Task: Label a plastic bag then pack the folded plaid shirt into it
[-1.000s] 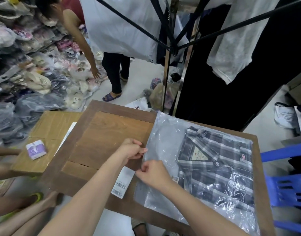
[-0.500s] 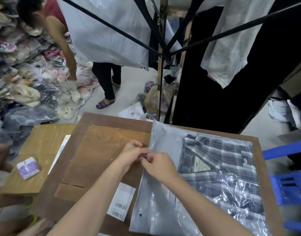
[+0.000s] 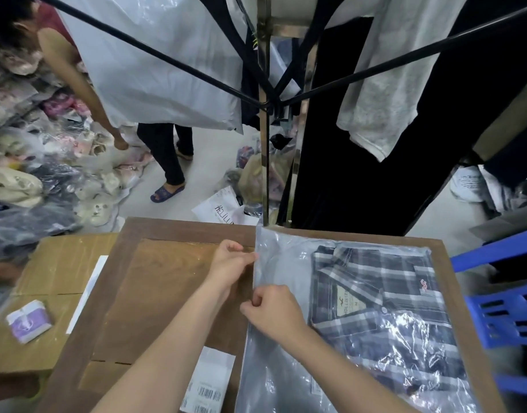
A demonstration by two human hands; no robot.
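A clear plastic bag (image 3: 281, 263) lies on the right half of the brown wooden table (image 3: 172, 281), with the folded dark plaid shirt (image 3: 387, 305) inside it, collar toward the far edge. My left hand (image 3: 229, 268) pinches the bag's left edge near its far corner. My right hand (image 3: 274, 312) pinches the same edge a little nearer to me and rests on the plastic. A white barcode label sheet (image 3: 208, 380) lies on the table near the front edge, left of the bag.
A lower cardboard box (image 3: 53, 293) at the left carries a small purple-and-white packet (image 3: 30, 320) and a white strip. Blue plastic chairs (image 3: 506, 317) stand at the right. A black rack with hanging clothes rises behind the table. Another person stands among bagged goods at far left.
Both hands have shifted along the bag's left edge toward the far corner, the left hand leading. The bag and shirt stay flat on the table.
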